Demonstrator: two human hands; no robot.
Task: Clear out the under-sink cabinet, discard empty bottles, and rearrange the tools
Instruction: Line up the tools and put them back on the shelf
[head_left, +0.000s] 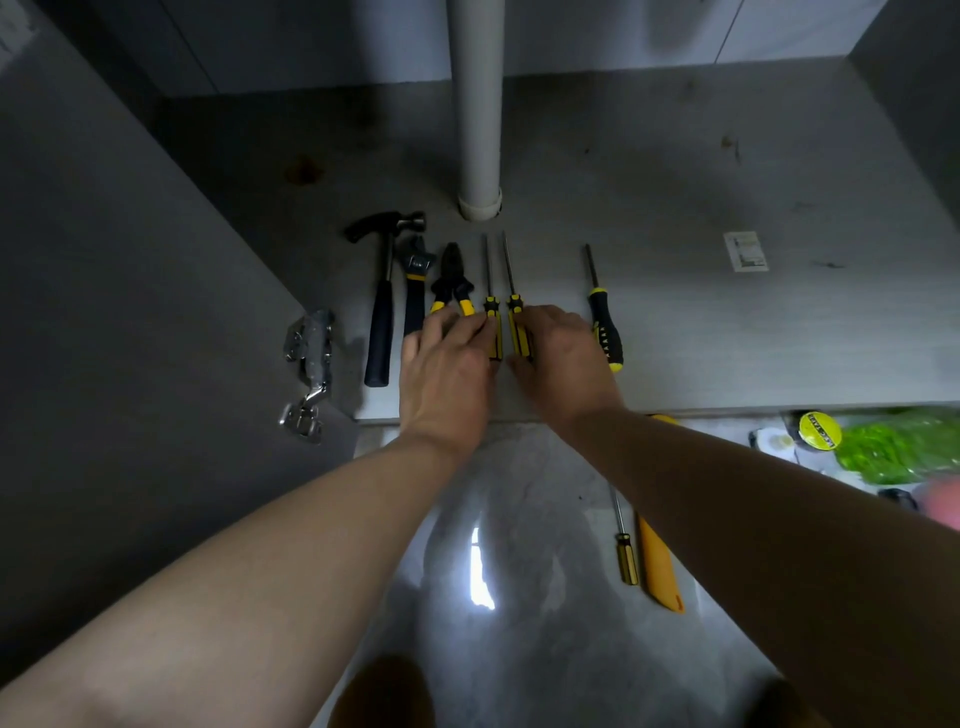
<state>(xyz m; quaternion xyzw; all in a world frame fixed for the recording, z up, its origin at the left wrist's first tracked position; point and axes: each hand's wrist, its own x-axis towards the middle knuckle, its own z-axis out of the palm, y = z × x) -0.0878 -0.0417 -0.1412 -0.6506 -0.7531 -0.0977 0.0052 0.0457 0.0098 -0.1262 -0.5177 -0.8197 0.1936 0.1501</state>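
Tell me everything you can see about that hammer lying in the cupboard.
The hammer is a claw hammer with a dark metal head, a slim shaft and a black grip that looks rubbery. It lies flat on the grey cabinet floor, leftmost in the row of tools, head towards the back near the white drain pipe, handle pointing towards the person. The adjustable wrench lies right beside it. Neither hand touches it.
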